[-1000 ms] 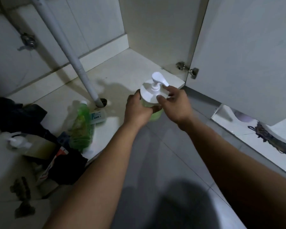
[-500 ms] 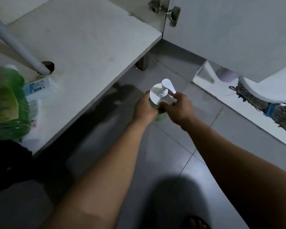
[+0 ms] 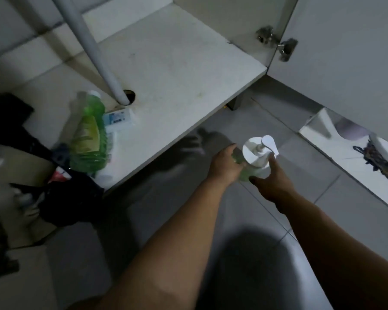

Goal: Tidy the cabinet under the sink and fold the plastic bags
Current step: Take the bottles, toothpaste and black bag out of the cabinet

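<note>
Left hand (image 3: 224,165) grips a pump bottle (image 3: 254,157) of green liquid above the floor; right hand (image 3: 271,182) fingers touch its cap. Green bottle (image 3: 89,139) lies in cabinet (image 3: 177,70).

A white, scuffed cabinet floor board (image 3: 177,70) is seen raised just above a grey tiled floor (image 3: 318,193). On the board, a green translucent plastic bottle with a white cap (image 3: 89,135) is laid on its side, with a small white and blue packet (image 3: 119,117) just beside it. A grey pipe (image 3: 94,52) is passed through a round hole (image 3: 130,96) in the board. Crumpled black plastic bags (image 3: 70,202) are heaped at its left front edge.
</note>
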